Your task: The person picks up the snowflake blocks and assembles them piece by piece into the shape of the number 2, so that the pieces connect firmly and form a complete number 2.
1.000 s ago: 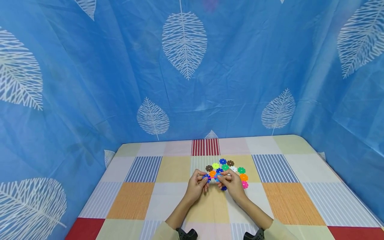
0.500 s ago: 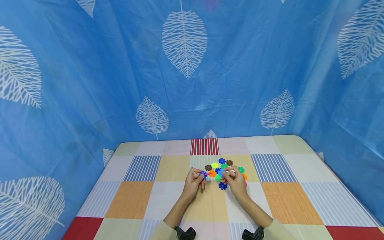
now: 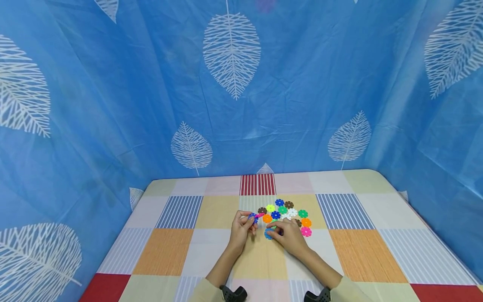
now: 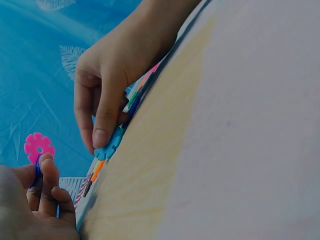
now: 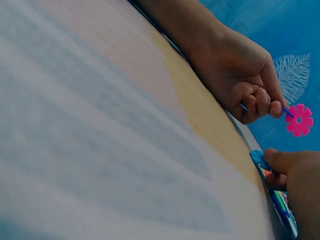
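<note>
My left hand [image 3: 238,231] pinches a dark blue notched plastic disc [image 3: 253,218] above the tablecloth. A pink disc [image 4: 39,145] is slotted crosswise onto its edge and stands clear of the fingers. My right hand [image 3: 292,238] is lower and nearer the front of the pile. Its thumb and fingers pinch a light blue disc [image 3: 268,234] at the tablecloth. In the right wrist view the fingertips partly cover this light blue disc [image 5: 257,158]. Behind the right hand, some loose discs are partly hidden.
Several loose discs lie behind the hands, among them an orange disc [image 3: 267,218], a yellow disc [image 3: 270,208], a green disc [image 3: 303,214] and a pink one at the right. Patchwork cloth covers the table [image 3: 213,251]. A blue leaf-print curtain [image 3: 294,105] encloses its back and sides.
My right hand has drawn the light blue disc away from the joined pair, then down toward the front onto the tablecloth. My left hand has shifted slightly left with the dark blue and pink discs.
</note>
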Demonstrator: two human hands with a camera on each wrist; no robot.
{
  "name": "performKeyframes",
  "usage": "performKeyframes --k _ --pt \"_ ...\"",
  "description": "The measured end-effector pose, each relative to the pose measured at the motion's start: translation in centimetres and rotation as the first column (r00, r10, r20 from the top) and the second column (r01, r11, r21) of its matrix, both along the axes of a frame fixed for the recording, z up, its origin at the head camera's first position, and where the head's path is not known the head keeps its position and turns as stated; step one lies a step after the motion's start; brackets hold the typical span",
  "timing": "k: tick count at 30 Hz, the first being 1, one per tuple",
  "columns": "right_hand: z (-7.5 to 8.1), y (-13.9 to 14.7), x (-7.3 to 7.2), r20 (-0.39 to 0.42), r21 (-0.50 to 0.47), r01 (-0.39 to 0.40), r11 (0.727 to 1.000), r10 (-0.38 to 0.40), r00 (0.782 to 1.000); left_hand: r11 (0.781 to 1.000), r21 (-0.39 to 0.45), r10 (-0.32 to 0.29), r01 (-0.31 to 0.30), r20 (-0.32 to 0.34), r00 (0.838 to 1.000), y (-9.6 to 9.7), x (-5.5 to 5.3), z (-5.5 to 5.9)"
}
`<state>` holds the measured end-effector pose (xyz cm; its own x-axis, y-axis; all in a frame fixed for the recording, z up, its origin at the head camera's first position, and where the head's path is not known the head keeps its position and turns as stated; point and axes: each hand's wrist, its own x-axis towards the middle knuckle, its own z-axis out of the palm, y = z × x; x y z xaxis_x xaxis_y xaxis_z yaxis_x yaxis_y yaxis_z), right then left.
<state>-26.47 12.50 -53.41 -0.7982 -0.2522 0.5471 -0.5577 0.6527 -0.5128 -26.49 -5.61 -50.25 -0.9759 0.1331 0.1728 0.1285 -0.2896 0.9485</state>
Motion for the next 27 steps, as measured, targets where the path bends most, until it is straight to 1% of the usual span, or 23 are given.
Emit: performKeyframes --k 4,8,11,14,17,20,22,25,27 --pt "0.1 0.1 -0.1 -0.033 0.035 0.021 0.999 -0.020 0.999 1.000 -0.010 -0.004 0.004 -0.010 1.000 0.0 -0.1 0.0" --pt "0.0 0.2 -0.1 -0.031 0.029 0.032 0.999 -0.031 0.999 1.000 -0.002 -0.004 0.004 -0.009 1.000 0.0 -0.7 -1.0" --pt "0.0 0.5 -0.1 -0.010 -0.033 0.036 0.999 -0.036 0.999 1.000 0.008 0.008 -0.009 0.006 1.000 0.0 -1.1 -1.9" --pt "0.3 1.3 -0.1 -0.019 -0.133 0.053 0.990 -0.056 0.998 1.000 0.010 0.025 -0.025 0.012 1.000 0.0 -1.1 -2.2" --pt "0.5 3.2 0.1 -0.075 -0.181 0.068 0.981 -0.082 0.994 1.000 0.016 0.026 -0.026 0.006 1.000 0.1 -1.0 -2.1" --pt "0.5 5.9 0.6 -0.113 -0.164 0.067 0.984 -0.086 0.990 1.000 0.022 0.015 -0.016 0.000 1.000 0.1 -0.7 -1.5" --pt "0.5 7.8 1.0 -0.106 -0.142 0.040 0.989 -0.055 0.993 1.000 0.014 0.010 -0.010 -0.002 1.000 0.1 -0.5 -1.0" --pt "0.1 10.3 1.3 -0.084 -0.104 -0.010 0.995 0.002 0.996 1.000 -0.021 0.014 -0.014 -0.001 1.000 0.0 -0.1 -0.4" --pt "-0.1 11.4 1.4 -0.067 -0.082 -0.041 0.996 0.036 0.997 0.999 -0.034 0.016 -0.016 0.005 1.000 -0.1 -0.2 -0.6"
